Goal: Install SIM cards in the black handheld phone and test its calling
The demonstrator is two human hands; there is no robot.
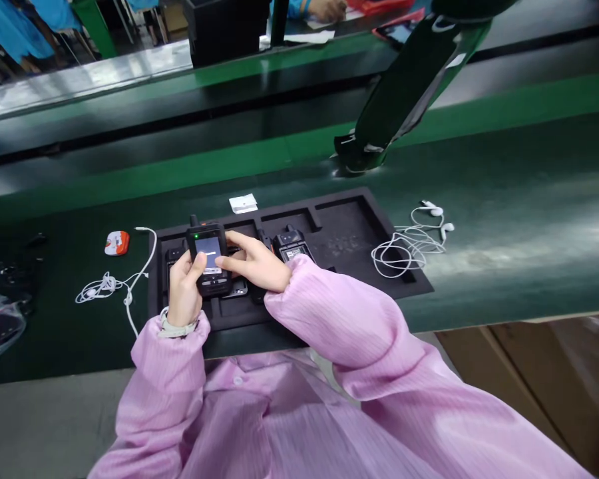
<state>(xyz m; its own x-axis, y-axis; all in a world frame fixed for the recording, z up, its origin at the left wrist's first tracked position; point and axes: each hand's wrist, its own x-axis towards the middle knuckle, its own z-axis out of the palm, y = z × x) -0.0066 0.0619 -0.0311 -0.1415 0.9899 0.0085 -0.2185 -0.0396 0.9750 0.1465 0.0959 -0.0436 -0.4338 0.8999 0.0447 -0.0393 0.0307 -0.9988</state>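
Between left grip [185, 294] and right grip [257, 264], radio [210, 251]

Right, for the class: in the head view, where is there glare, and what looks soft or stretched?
Head view: pale glare on the green bench at right; text on the screen of the handheld device too small and soft to read; right sleeve seemingly stretched toward the lower corner, probably by the wide lens.

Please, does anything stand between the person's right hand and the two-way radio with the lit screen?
Nothing visible. The right hand meets the two-way radio at its screen and side; the left hand holds the opposite side. The black foam tray lies below, not between.
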